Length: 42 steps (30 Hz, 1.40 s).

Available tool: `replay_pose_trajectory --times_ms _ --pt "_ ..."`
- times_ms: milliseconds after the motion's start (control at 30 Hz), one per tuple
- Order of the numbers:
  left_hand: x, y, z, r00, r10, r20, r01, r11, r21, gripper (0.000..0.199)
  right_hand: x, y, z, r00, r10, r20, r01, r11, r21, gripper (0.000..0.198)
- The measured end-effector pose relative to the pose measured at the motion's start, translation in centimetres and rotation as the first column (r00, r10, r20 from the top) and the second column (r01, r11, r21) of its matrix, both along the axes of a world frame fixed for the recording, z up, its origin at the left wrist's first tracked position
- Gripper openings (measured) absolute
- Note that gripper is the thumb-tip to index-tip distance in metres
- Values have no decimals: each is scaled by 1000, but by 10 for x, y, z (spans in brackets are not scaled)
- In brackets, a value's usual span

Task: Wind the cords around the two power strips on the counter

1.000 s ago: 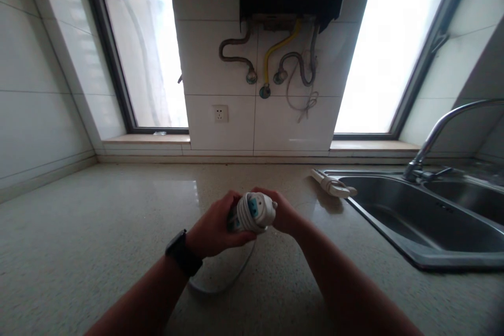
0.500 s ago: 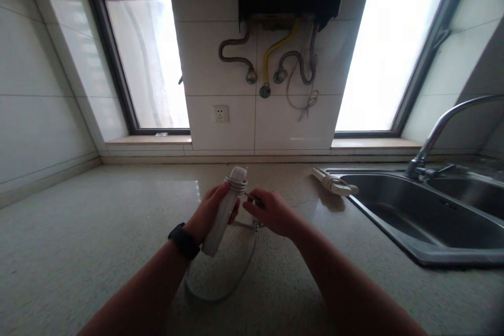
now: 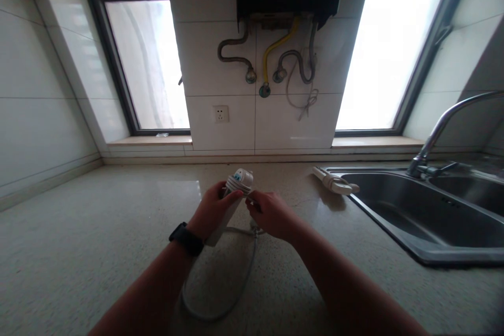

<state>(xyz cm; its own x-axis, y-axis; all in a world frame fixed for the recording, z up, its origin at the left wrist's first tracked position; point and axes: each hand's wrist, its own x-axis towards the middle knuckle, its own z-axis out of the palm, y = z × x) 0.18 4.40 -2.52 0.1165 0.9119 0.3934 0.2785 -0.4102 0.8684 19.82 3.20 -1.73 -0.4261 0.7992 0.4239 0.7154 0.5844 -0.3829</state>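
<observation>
A white power strip [image 3: 244, 174] is held tilted above the counter, with my left hand [image 3: 212, 210] closed around its body. Several turns of its pale cord [image 3: 238, 184] wrap the far end, near the sockets. My right hand [image 3: 270, 212] is beside that end, fingers pinched on a stretch of the cord. From there the loose cord hangs into a wide loop [image 3: 251, 262] over the speckled counter. A plug-like end [image 3: 255, 227] shows below my right hand, partly covered by it.
Another white power strip [image 3: 334, 182] with its cord wound round it lies at the sink's left edge. On the right is a steel double sink [image 3: 401, 241] with a tap [image 3: 437, 128]. A wall socket [image 3: 221, 114] and water heater [image 3: 289, 2] are ahead.
My left hand has turned the power strip, so its socket face now shows at the far end. My right hand stays close to the wrapped cord. The loop has shifted slightly toward me.
</observation>
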Motion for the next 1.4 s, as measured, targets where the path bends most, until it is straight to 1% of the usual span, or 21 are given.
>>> replay_pose_trajectory --times_ms 67,133,233,300,433,533,600,700,833,900,1000,1033,1067,1167,1233,1333,1400 --pt "-2 0 1 992 78 -95 -75 997 33 50 1 0 0 1000 -13 26 13 1000 4 16" --pt "-7 -1 4 963 185 -196 -173 982 77 56 3 0 2 999 -26 20 26 1000 3 18" --pt "-18 -1 7 868 367 -335 -324 929 178 65 4 -2 4 999 -33 -13 32 999 -14 21" --pt "-24 0 7 797 450 -402 -382 892 242 69 3 -3 5 1000 -23 -7 22 1000 -17 21" --pt "-25 3 2 694 510 -509 -414 860 298 69 0 -6 5 997 -7 80 6 1000 15 19" --pt "-19 4 -2 660 516 -546 -403 856 324 74 0 -7 6 983 -41 179 27 997 79 18" --pt "-15 3 -4 653 502 -566 -377 865 332 76 2 -7 8 968 -59 243 23 989 148 17" --pt "-11 1 -2 647 441 -623 -310 898 313 78 7 -8 12 944 -70 322 -21 963 270 17" --pt "-10 -3 1 663 274 -697 -161 961 225 83 16 -8 19 914 -58 402 -111 916 385 19" --pt "-10 -6 1 665 192 -722 -76 979 189 93 20 -9 22 899 -27 437 -177 890 420 18" --pt "-6 -11 -1 630 143 -763 7 982 190 114 23 -11 24 881 44 471 -275 857 435 15" --pt "-4 -14 -2 617 134 -776 29 981 192 114 24 -12 25 880 62 472 -293 851 435 14" --pt "-2 -16 -3 605 118 -788 52 981 187 109 24 -12 25 880 76 469 -304 849 432 14" --pt "7 -24 -3 567 62 -821 108 983 149 80 26 -12 26 886 131 444 -325 860 394 16" --pt "12 -29 -1 546 20 -838 179 974 140 68 29 -11 26 896 201 396 -348 872 343 17" --pt "18 -35 3 519 -68 -852 349 927 139 60 35 -6 27 906 334 259 -391 895 213 16" --pt "20 -37 6 508 -117 -853 428 894 132 61 39 -1 26 909 398 124 -410 907 98 19"
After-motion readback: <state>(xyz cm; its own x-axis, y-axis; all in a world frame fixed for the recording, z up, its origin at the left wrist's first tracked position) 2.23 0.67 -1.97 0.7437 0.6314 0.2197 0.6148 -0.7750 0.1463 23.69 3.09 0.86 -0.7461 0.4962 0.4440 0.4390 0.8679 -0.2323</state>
